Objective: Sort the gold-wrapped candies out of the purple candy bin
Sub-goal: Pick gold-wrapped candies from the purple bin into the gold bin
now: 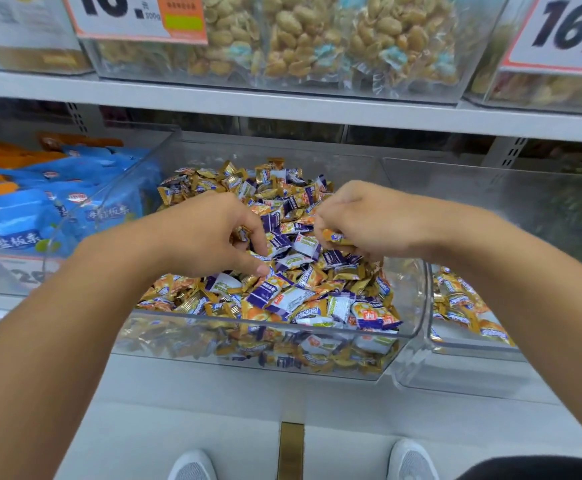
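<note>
A clear plastic bin (410,327) on the shelf holds a heap of mixed purple-and-white candies (275,297) and gold-wrapped candies (192,303). My left hand (209,233) reaches into the middle of the heap, with fingers curled down among the wrappers and the thumb tip pressing on a candy; whether it holds one I cannot tell. Over the right side of the heap, my right hand (362,220) is curled round several gold-wrapped candies (334,236), one poking out by the thumb.
A second clear bin (455,348) to the right holds a few gold-wrapped candies (459,299). Blue snack bags (50,199) fill the bin on the left. Bags of peanuts (303,36) and price signs (566,29) sit on the upper shelf. My shoes (192,465) stand below.
</note>
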A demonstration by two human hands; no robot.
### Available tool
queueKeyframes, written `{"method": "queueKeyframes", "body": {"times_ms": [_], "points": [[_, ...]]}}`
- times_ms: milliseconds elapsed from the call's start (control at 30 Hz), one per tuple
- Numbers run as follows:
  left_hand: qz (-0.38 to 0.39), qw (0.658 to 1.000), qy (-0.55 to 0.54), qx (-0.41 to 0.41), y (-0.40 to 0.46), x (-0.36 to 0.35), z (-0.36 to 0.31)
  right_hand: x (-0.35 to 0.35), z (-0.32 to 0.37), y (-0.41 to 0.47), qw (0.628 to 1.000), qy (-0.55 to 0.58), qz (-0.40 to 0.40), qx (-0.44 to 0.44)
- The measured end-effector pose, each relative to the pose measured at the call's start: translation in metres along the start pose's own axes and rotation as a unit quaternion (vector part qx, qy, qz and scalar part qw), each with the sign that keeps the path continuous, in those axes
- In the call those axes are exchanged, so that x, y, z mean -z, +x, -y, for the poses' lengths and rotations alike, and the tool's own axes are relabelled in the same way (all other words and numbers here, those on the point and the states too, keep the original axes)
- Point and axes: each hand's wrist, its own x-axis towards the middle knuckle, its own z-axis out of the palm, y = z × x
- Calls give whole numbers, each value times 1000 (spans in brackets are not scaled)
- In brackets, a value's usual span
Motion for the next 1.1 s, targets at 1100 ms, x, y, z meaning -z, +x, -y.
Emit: {"method": "queueKeyframes", "body": {"times_ms": [1100], "points": [[-57,986,-157,-28,4,-10,-2,-7,-1,-4,984,-154,33,83]]}}
